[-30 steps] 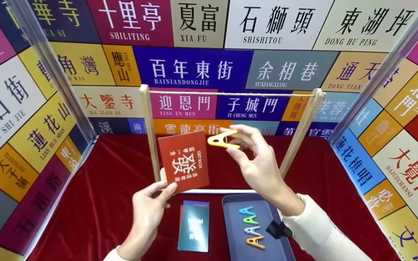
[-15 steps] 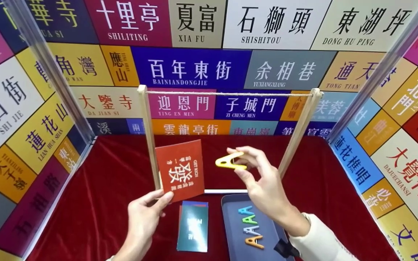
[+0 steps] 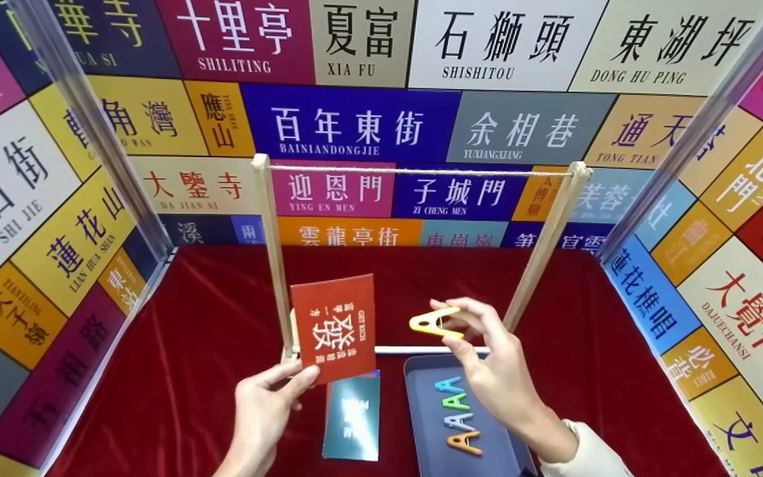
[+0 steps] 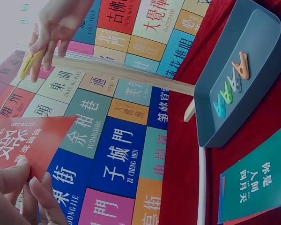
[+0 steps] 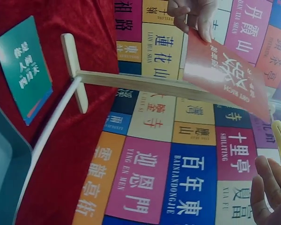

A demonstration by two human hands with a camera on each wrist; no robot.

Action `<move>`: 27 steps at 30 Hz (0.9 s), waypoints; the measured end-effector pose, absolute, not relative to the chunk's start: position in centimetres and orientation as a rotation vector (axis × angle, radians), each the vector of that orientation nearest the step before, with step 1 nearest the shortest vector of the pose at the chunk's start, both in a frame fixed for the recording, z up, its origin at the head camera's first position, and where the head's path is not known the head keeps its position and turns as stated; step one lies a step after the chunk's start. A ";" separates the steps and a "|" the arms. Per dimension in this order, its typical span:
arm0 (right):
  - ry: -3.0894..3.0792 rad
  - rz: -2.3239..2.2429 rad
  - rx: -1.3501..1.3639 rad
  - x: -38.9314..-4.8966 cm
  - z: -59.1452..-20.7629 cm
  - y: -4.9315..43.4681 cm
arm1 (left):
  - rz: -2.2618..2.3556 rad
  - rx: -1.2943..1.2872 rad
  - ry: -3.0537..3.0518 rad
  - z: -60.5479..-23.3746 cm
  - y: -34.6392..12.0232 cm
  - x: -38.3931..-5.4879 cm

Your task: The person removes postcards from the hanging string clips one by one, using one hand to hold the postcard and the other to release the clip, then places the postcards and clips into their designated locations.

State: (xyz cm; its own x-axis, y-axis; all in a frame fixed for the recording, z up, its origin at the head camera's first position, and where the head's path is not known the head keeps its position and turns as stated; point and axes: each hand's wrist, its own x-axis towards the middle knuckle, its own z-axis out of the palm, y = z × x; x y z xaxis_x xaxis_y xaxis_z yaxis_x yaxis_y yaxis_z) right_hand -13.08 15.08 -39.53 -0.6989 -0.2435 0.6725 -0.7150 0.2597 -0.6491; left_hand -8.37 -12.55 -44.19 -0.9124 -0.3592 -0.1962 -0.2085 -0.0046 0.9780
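Observation:
My left hand [image 3: 263,414] pinches a red card [image 3: 335,301] with pale characters near its lower left corner, thumb in front. The card stands nearly upright before the left post of a wooden frame. To its right, my right hand [image 3: 497,364] pinches a yellow clothespin [image 3: 416,324] by its handle end, the nose pointing left toward the card. Card and clothespin are apart. Above both hands a string [image 3: 421,171] runs between the posts. In the right wrist view the clothespin [image 5: 280,133] is partly cut off by the frame edge.
A grey tray [image 3: 424,444] at front right holds several coloured clothespins [image 3: 456,402]. Left of it lies a small stack of cards [image 3: 353,424], a dark green one on top. The frame's right post [image 3: 547,245] rises behind my right hand. Printed panels surround the red cloth [image 3: 176,371].
Both hands have come down, away from the string. The red card has lowered with the left hand, and the yellow clothespin has moved down and slightly right with the right hand.

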 end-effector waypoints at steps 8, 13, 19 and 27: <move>-2.093 1.411 0.798 -12.7 -41.2 16.1 | -2.093 0.619 -2.160 -45.6 -12.5 -8.0; -2.076 1.431 0.739 -12.1 -42.3 17.1 | -2.121 0.612 -2.166 -46.9 -12.6 -7.7; -2.107 1.393 0.680 -11.7 -43.6 17.7 | -2.116 0.624 -2.179 -48.4 -12.4 -7.3; -2.111 1.247 0.581 -11.2 -45.7 18.7 | -2.127 0.627 -2.173 -49.1 -12.6 -7.1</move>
